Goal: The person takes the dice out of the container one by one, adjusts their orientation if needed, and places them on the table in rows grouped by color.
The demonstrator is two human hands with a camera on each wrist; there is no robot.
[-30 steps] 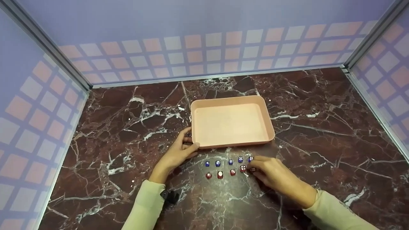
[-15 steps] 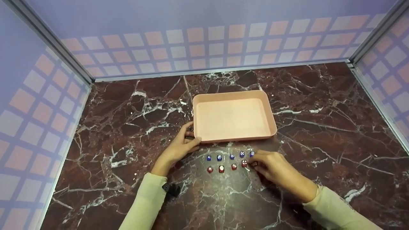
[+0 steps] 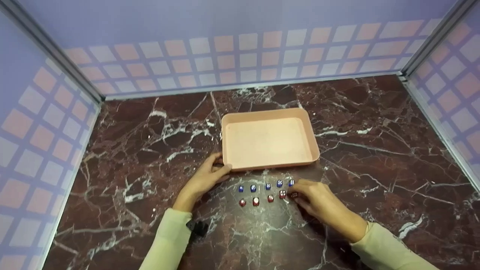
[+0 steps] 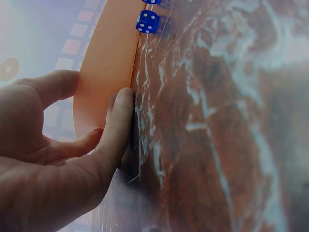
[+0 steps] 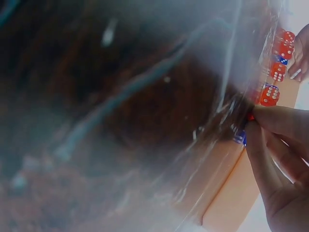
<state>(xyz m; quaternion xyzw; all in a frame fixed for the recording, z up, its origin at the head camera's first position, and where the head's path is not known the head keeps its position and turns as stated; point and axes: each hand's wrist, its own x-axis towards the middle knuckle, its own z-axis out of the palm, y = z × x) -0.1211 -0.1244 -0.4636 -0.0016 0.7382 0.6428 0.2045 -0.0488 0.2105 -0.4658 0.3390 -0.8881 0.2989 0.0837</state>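
A shallow peach tray point(image 3: 266, 142) lies on the table, and my left hand point(image 3: 204, 178) holds its near left corner, thumb on the front side and fingers at the left. In front of the tray, blue dice point(image 3: 268, 186) form a row, with a row of red dice point(image 3: 270, 198) nearer to me. At the right end of the red row my right hand point(image 3: 317, 195) pinches a red die point(image 5: 251, 116) between thumb and finger. Most of that die is covered by the fingertips. The rightmost blue die point(image 3: 291, 182) is just beyond those fingers.
The table point(image 3: 123, 217) has a dark red marbled top with white veins. Purple panels with pink and white squares stand at the back point(image 3: 240, 22), left and right. A black strap-like piece point(image 3: 198, 227) sits at the left wrist.
The head view shifts slightly. Hands, tray and dice otherwise keep their places, and the right fingers stay on the red die.
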